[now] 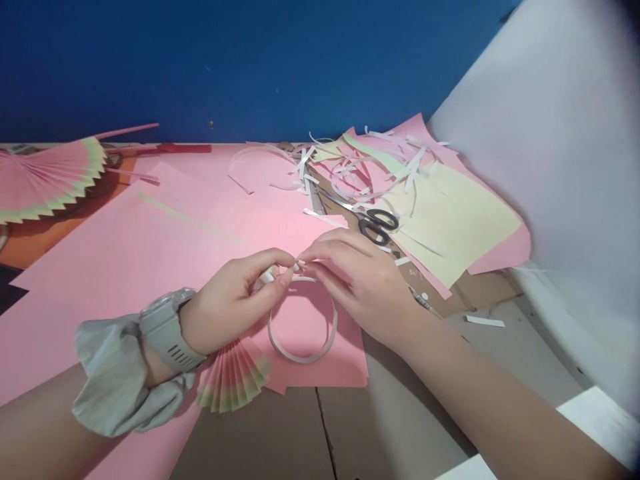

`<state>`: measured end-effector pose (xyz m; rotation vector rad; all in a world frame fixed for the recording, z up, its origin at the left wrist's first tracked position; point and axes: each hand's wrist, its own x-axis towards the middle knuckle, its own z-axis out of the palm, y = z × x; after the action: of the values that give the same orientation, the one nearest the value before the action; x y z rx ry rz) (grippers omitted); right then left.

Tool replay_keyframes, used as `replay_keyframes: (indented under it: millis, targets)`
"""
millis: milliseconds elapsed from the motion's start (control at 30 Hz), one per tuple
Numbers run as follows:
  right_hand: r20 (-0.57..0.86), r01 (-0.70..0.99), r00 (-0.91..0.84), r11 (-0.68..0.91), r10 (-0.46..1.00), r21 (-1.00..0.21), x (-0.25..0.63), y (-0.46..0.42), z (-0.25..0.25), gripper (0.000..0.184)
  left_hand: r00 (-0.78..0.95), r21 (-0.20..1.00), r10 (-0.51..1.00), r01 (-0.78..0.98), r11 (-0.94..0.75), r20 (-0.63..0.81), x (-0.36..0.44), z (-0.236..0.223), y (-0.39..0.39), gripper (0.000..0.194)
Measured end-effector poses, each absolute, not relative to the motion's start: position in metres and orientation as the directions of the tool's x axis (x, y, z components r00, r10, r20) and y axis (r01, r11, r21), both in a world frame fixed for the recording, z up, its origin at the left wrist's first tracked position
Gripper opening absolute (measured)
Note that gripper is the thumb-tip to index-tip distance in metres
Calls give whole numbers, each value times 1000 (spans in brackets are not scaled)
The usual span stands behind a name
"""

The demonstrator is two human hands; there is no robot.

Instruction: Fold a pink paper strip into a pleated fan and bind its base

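Observation:
My left hand point(240, 293) is closed in a pinch, and its thumb and forefinger hold a small white strip point(296, 267) at the fingertips. My right hand point(357, 277) meets it there, fingers pinched at the same strip, most of which is hidden. Just below my fingertips is a thin whitish ring point(303, 361), like a narrow tape roll, over pink paper point(345, 360). Beneath my left wrist lies a pleated pink paper fan point(235, 380) with a green-yellow edge, partly covered by the wrist.
Black-handled scissors point(375, 227) lie beyond my right hand, near curled white strips point(370, 173). Pale yellow paper point(445, 213) rests on pink sheets at the right. Another pleated fan point(45, 180) is at far left. A blue wall point(280, 67) stands behind.

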<state>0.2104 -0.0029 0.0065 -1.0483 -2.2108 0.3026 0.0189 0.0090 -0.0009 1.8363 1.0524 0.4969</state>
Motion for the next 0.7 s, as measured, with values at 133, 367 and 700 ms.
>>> replay_keyframes:
  millis: [133, 367, 700]
  targets:
    - [450, 594, -464, 645, 763, -480, 211, -3, 7, 13, 547, 871, 830, 455, -183, -111, 19, -1, 9, 21]
    - [452, 603, -462, 644, 763, -471, 209, -3, 6, 15, 556, 871, 825, 451, -196, -102, 19, 1, 9, 18]
    - [443, 610, -379, 579, 813, -541, 208, -5, 7, 12, 551, 900, 833, 390, -193, -60, 19, -3, 12, 18]
